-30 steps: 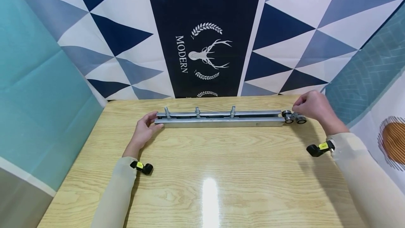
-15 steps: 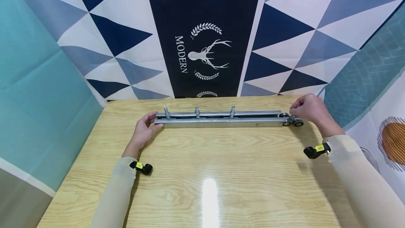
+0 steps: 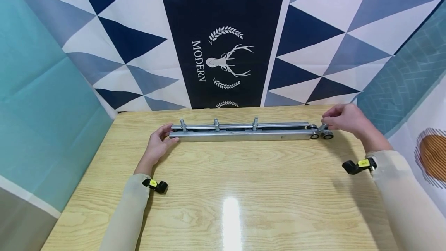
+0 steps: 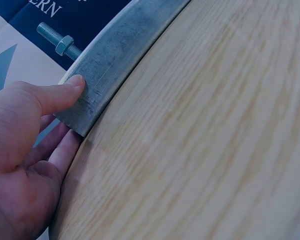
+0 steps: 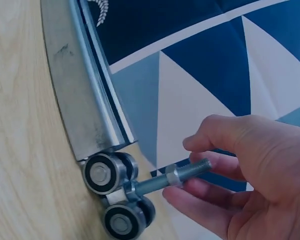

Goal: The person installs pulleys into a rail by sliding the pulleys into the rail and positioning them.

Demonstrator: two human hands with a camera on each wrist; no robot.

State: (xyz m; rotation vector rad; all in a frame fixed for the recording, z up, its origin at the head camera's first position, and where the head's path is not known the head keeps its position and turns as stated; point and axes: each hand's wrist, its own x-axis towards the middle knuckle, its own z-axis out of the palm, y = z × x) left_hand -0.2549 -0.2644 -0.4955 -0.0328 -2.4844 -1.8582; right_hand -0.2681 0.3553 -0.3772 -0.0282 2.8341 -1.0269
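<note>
A long metal channel rail (image 3: 244, 136) lies across the table, its slot facing up. Three bolts stick up from the slot, one of them a bolt with a nut (image 4: 63, 44) near the left end. My left hand (image 3: 158, 144) holds that end, thumb on the front wall and fingers behind and under it. At the right end sits a roller trolley (image 5: 119, 192); its front wheels meet the rail's mouth and its rear wheels stand outside. My right hand (image 5: 250, 170) is around the trolley's threaded bolt (image 5: 155, 182), fingers loosely spread, the upper digit apart from it.
The wooden table (image 3: 195, 189) ends at a patterned cloth backdrop (image 3: 223, 42) just behind the rail. A teal cloth (image 3: 42, 88) hangs at the left, and another patterned cloth (image 3: 418, 134) at the right.
The trolley has shifted left, its front wheels now against the rail's end. My right hand moved left with it, then slightly back right as its fingers loosened. The left hand stays put.
</note>
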